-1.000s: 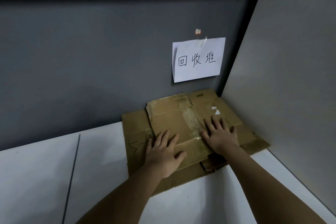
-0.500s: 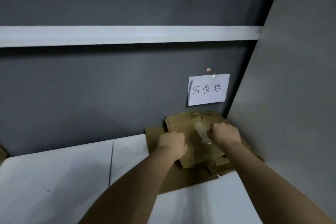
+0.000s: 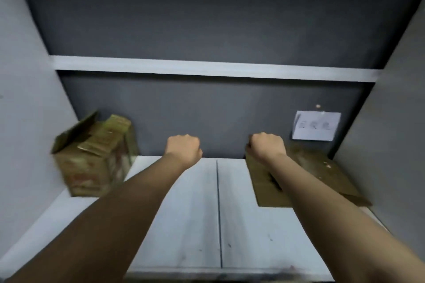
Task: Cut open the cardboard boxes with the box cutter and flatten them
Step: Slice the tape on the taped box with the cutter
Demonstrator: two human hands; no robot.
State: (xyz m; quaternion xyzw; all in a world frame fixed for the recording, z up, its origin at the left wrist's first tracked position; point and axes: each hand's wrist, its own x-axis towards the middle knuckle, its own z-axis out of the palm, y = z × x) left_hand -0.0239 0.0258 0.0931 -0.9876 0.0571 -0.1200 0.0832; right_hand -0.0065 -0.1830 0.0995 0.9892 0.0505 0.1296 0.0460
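Head view: both fists curled, holding nothing.
We note flattened cardboard (image 3: pixel 322 174) right on the table (image 3: pixel 184 213); upright box (image 3: pixel 94 156) left, flaps open.

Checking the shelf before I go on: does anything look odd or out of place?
Only the box at the left wall: it stands uncut, upright, top flaps ragged and half open. The flattened cardboard lies flat in the right corner under the paper sign.

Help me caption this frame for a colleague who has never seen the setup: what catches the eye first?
Two fists, the left hand and right hand, held out mid-frame over the white table. At far left stands an unflattened box with raised flaps; at far right flattened cardboard lies in the corner, under a paper note on the dark wall.
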